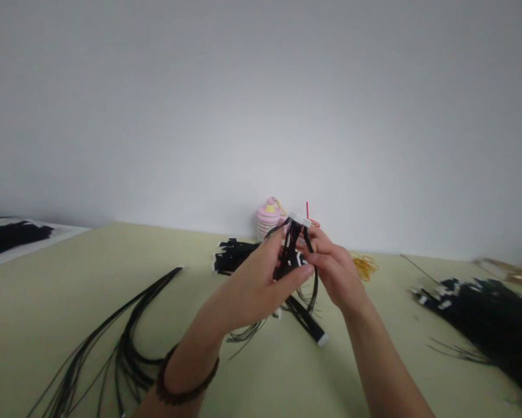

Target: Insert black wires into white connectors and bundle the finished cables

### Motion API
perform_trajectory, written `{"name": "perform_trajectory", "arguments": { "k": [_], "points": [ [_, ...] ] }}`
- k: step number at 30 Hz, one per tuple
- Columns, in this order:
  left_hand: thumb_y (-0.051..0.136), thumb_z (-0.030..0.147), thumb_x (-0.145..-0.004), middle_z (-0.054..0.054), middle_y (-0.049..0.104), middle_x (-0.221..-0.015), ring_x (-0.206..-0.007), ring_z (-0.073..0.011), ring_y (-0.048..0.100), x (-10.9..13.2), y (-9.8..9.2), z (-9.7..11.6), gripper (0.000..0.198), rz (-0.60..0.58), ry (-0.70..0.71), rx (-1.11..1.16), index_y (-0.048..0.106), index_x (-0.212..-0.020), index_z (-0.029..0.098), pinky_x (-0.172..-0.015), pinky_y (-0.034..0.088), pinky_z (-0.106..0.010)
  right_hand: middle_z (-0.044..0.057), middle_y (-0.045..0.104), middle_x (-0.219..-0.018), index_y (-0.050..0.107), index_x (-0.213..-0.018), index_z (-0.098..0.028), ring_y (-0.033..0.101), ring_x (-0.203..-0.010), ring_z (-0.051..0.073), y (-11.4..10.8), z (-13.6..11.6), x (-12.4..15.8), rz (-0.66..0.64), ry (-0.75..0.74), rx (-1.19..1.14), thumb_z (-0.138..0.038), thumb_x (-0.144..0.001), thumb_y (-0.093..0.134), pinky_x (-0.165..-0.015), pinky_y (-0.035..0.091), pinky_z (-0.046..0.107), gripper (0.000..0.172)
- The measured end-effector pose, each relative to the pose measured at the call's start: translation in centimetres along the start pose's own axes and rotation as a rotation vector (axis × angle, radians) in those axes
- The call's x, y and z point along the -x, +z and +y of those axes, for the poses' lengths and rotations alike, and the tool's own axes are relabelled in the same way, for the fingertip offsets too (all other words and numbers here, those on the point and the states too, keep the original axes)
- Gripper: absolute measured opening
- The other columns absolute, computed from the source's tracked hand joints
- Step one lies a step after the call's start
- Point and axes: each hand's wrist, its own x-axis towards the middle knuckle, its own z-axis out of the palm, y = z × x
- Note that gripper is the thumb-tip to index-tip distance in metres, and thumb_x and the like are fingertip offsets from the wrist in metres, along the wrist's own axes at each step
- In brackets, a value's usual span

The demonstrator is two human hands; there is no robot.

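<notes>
Both my hands are raised above a pale green table (pixel 69 290) and meet on one bundle of thin black wires with white connectors (pixel 293 244). My left hand (pixel 254 284) pinches the bundle from the left, thumb stretched under it. My right hand (pixel 330 264) is closed on the bundle's upper right, near the white connector ends. Loose wire ends hang down from the bundle toward the table. A dark bracelet (pixel 186 377) circles my left wrist.
Long loose black wires (pixel 121 337) curve across the table at the lower left. A stack of bundled wires (pixel 232 255) lies behind my hands, next to a pink and yellow container (pixel 268 217). Yellow rubber bands (pixel 364 266) lie right of it. A large wire pile (pixel 482 313) fills the right.
</notes>
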Motion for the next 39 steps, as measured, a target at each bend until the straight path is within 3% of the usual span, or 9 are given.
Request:
{"name": "perform_trajectory", "arguments": {
  "k": [4, 7, 12, 16, 20, 24, 30, 35, 39],
  "points": [
    [0.05, 0.035, -0.094, -0.011, 0.051, -0.142, -0.135, -0.0225, 0.043, -0.3, -0.1, -0.2, 0.045, 0.059, 0.073, -0.115, 0.046, -0.136, 0.02, -0.115, 0.031, -0.038, 0.007, 0.059, -0.108, 0.058, -0.064, -0.02, 0.052, -0.111, 0.023, 0.3, -0.2, 0.2, 0.126, -0.045, 0.084, -0.024, -0.082, 0.058, -0.101, 0.037, 0.038, 0.019],
    [0.041, 0.037, -0.097, -0.011, 0.041, -0.151, -0.144, -0.0226, 0.029, -0.3, -0.8, -0.7, 0.049, 0.147, 0.056, -0.232, 0.042, -0.142, 0.017, -0.121, 0.016, -0.04, 0.001, 0.055, -0.07, 0.054, -0.062, -0.019, 0.054, -0.067, 0.014, 0.4, -0.8, 0.3, 0.177, 0.106, -0.14, -0.027, -0.079, 0.062, -0.067, 0.045, 0.029, 0.021],
    [0.039, 0.044, -0.096, -0.012, 0.041, -0.152, -0.146, -0.0265, 0.023, 0.0, -2.2, -1.8, 0.053, 0.292, -0.089, -0.297, 0.046, -0.14, 0.014, -0.121, 0.013, -0.045, -0.002, 0.056, -0.055, 0.053, -0.063, -0.017, 0.039, -0.034, 0.006, 0.0, -2.0, 0.2, -0.155, 0.463, -0.588, -0.032, -0.078, 0.064, -0.038, 0.031, 0.022, 0.024],
    [0.043, 0.04, -0.096, -0.01, 0.05, -0.145, -0.144, -0.0243, 0.03, -0.2, -2.1, -1.8, 0.045, 0.21, -0.042, -0.243, 0.055, -0.131, 0.015, -0.121, 0.016, -0.042, 0.009, 0.073, -0.083, 0.062, -0.07, -0.016, 0.056, -0.042, 0.009, -0.5, -2.4, 0.4, -0.318, 0.447, -0.746, -0.029, -0.075, 0.063, -0.043, 0.043, 0.023, 0.014],
    [0.042, 0.034, -0.096, -0.005, 0.058, -0.138, -0.137, -0.0195, 0.043, -0.6, -1.2, -1.7, 0.04, 0.027, 0.046, -0.119, 0.054, -0.133, 0.023, -0.118, 0.026, -0.037, 0.016, 0.07, -0.116, 0.063, -0.065, -0.018, 0.071, -0.092, 0.028, -0.4, -3.1, 0.6, -0.392, 0.298, -0.776, -0.036, -0.068, 0.066, -0.063, 0.055, 0.034, 0.018],
    [0.037, 0.03, -0.097, -0.01, 0.055, -0.14, -0.139, -0.0225, 0.04, -0.8, -0.8, -2.5, 0.044, -0.001, 0.058, -0.212, 0.051, -0.136, 0.018, -0.119, 0.025, -0.043, 0.011, 0.06, -0.134, 0.066, -0.067, -0.021, 0.04, -0.138, 0.034, -0.6, -3.5, 0.9, -0.273, 0.113, -0.41, -0.037, -0.07, 0.07, -0.105, 0.039, 0.052, 0.017],
    [0.035, 0.028, -0.094, -0.017, 0.027, -0.158, -0.147, -0.0261, 0.021, -0.6, -1.3, -3.5, 0.064, 0.099, -0.077, -0.426, 0.02, -0.152, 0.005, -0.121, 0.017, -0.045, 0.003, 0.058, -0.138, 0.076, -0.086, -0.024, 0.022, -0.147, 0.03, -3.1, -2.2, 1.2, 0.037, -0.103, -0.014, -0.029, -0.076, 0.069, -0.118, 0.017, 0.051, 0.013],
    [0.034, 0.024, -0.093, -0.015, 0.023, -0.159, -0.147, -0.0266, 0.021, -0.5, -1.0, -3.3, 0.063, 0.182, -0.086, -0.523, 0.02, -0.152, 0.007, -0.121, 0.017, -0.043, 0.005, 0.073, -0.11, 0.077, -0.094, -0.028, 0.035, -0.141, 0.032, -4.1, -1.6, 0.9, 0.247, -0.208, 0.101, -0.041, -0.08, 0.064, -0.117, 0.015, 0.056, 0.024],
    [0.032, 0.024, -0.091, -0.025, 0.026, -0.155, -0.144, -0.0323, 0.026, -0.6, -0.9, -3.3, 0.064, 0.166, -0.216, -0.632, 0.023, -0.148, -0.004, -0.118, 0.023, -0.049, 0.006, 0.075, -0.098, 0.077, -0.087, -0.024, 0.05, -0.129, 0.028, -4.1, -1.3, 0.6, 0.551, -0.345, 0.53, -0.035, -0.084, 0.061, -0.118, 0.015, 0.05, 0.019]
  ]
}}
